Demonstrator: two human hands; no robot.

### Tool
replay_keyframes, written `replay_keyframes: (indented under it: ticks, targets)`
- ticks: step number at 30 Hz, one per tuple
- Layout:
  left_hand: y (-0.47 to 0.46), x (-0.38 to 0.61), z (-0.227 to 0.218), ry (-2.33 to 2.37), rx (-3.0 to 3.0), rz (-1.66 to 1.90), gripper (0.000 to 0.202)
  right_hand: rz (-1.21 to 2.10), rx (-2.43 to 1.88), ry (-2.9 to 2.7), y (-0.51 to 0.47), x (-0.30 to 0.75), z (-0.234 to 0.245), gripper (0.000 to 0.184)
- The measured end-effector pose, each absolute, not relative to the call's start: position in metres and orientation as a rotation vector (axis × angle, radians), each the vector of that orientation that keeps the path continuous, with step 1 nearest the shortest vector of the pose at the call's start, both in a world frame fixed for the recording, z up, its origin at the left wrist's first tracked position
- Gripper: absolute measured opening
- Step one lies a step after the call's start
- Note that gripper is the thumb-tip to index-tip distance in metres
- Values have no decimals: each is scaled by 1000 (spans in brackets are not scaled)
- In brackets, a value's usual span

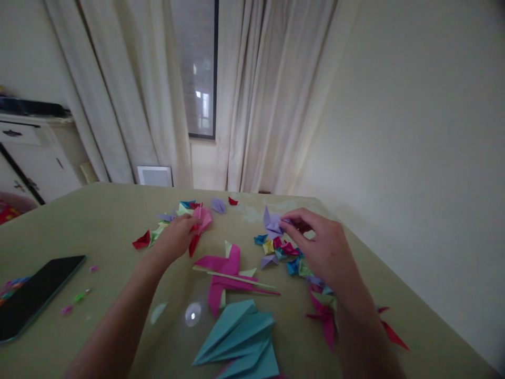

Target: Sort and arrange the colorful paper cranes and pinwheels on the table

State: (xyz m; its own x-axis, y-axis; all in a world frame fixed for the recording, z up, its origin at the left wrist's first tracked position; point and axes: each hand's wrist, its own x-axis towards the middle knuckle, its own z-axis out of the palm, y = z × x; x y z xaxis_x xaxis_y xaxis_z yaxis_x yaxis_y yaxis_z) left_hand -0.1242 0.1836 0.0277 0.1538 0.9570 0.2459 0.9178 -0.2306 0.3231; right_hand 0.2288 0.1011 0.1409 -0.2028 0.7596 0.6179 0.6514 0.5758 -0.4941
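My right hand pinches a lavender origami piece, with thumb and forefinger closed on its right edge. Below it lies a cluster of small folded papers in blue, yellow, magenta and lavender. On the other side, my left hand has its fingers closed at a pink origami piece; the fingertips are partly hidden. Red and pale green folded papers surround that hand. Between the hands lies a magenta pinwheel-like origami with pale green tips and thin sticks across it.
A pleated teal origami plane lies at the near edge. To the left are a dark phone and small pink and green bits. A magenta star shape is partly behind my right forearm. A wall borders the table's right side.
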Motion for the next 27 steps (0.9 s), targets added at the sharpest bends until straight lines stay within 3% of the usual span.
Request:
replay_keyframes:
  ticks: [3,7,11,15,27]
  targets:
    - [196,-138,-8,1968,2350,343,26,122,-1221,-1904,86,253,154,8]
    - [202,-145,-29,1996,2330,280,20,212,-1330,-2067,77,261,159,8]
    - [205,-149,-33,2021,2337,237,14,62,-1558,-2202,90,261,150,7]
    - [207,-152,-38,2049,2338,215,22,-173,-1863,-2173,105,275,141,8]
    - [208,-152,-38,2037,2367,118,15,-46,-1942,-2138,140,295,120,17]
